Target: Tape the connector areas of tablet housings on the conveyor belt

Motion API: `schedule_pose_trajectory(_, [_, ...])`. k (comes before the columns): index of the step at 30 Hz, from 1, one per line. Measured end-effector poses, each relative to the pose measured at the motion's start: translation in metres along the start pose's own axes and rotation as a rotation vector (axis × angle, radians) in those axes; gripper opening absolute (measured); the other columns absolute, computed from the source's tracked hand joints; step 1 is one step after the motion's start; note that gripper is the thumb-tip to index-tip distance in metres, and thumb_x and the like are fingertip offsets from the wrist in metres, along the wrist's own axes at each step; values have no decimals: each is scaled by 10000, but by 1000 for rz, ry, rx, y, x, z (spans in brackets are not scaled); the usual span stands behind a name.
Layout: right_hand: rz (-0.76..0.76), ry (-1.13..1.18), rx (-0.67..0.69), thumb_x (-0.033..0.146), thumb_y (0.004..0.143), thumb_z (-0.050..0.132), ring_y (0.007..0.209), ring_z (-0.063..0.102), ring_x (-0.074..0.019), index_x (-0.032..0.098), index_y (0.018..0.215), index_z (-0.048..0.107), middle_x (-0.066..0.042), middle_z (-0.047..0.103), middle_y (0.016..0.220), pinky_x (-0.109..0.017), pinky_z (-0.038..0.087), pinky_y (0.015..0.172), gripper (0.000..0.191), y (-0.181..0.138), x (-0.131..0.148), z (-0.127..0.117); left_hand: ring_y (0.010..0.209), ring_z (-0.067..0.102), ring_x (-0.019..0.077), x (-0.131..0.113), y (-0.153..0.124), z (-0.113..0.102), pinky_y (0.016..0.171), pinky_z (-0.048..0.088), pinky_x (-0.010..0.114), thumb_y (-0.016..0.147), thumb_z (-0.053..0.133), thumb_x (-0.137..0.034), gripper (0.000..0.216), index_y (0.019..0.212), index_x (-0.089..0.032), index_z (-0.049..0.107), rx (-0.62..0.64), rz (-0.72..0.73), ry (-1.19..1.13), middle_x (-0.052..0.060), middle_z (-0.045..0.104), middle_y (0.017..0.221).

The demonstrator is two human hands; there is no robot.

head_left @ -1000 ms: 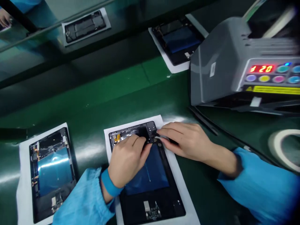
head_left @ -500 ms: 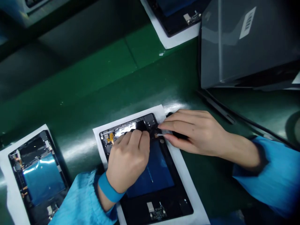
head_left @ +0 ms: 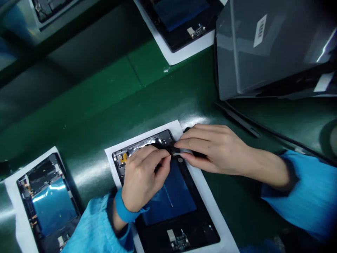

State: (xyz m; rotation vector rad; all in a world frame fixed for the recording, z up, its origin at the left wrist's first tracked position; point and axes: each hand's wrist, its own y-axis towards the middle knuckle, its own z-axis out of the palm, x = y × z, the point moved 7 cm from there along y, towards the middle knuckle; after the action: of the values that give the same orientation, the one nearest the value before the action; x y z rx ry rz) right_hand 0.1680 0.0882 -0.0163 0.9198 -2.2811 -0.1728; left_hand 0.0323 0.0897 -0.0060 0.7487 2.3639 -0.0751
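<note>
Laid flat and slightly skewed on a white sheet [head_left: 210,200], the opened black tablet [head_left: 202,226] is partly hidden up top; its blue panel [head_left: 179,191] is bared, its circuit board [head_left: 181,241] exposed below!

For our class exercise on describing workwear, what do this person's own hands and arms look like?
Both the left hand and right hand are ungloved. The left sleeve is bright blue and wrinkled; the right sleeve matches in colour. A plain blue wristband circles the left wrist.
</note>
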Motion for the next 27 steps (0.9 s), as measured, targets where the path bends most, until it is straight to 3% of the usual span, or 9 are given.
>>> schedule_pose_trajectory(6, [6,-2,11,245,939,473,779,576,-175,157,990,654,-63,653,913,-308,492,687,208,0,0,2,647,541,134,-1,-1,8,629,399,287,908,507,-191,156,824,-165,636,83,7,123,12,595,710])
schedule_pose_trajectory(20, [-19,-68,104,264,947,456,821,561,-189,156,1064,644,-77,622,958,-319,488,698,247,2,2,6,639,524,150,-4,-2,14,626,367,306,921,486,-203,182,820,-166,633,88,26,188,10,566,682])
schedule_pose_trajectory(27, [-84,-219,197,278,941,445,813,527,-204,146,1099,633,-72,608,937,-337,447,672,278,4,13,11,625,526,141,-4,-2,13,615,361,301,914,481,-197,193,797,-174,632,82,14,192,4,572,676])
